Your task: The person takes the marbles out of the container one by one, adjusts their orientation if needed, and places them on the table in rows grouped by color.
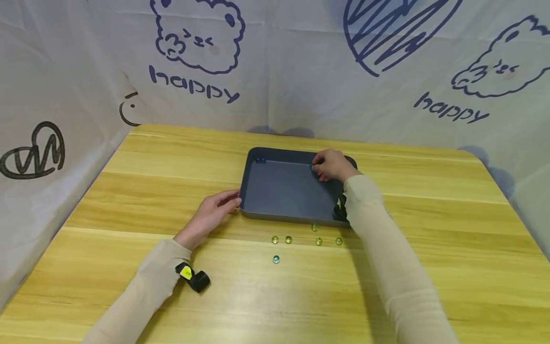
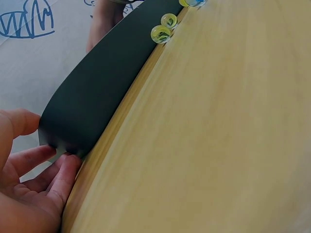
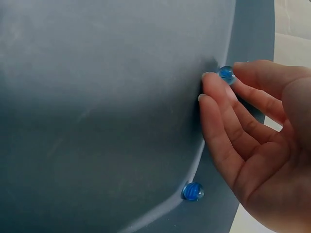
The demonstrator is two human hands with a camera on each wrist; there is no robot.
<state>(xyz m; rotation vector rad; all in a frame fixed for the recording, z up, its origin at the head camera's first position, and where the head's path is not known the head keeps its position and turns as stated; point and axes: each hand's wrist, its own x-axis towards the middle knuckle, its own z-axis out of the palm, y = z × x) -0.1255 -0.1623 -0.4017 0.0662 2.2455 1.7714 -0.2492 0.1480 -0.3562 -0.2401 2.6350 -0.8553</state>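
Right hand: your fingers pinch a blue marble, upper right of the right wrist frame, inside the tray. Left hand: fingers slightly spread, touching tray's left side, head view centre-left.

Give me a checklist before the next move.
1. Left grip touching dark gray tray: ok, near-left corner.
2. Right grip pinching blue marble: ok, inside the tray.
3. That marble lifted off the tray floor: cannot tell.
4. Another blue marble in the tray: ok, at a corner.
5. Yellow-green marbles in the tray: not ok, five visible on the wood-grain table.
6. Teal marble in tray: not ok, on the table.
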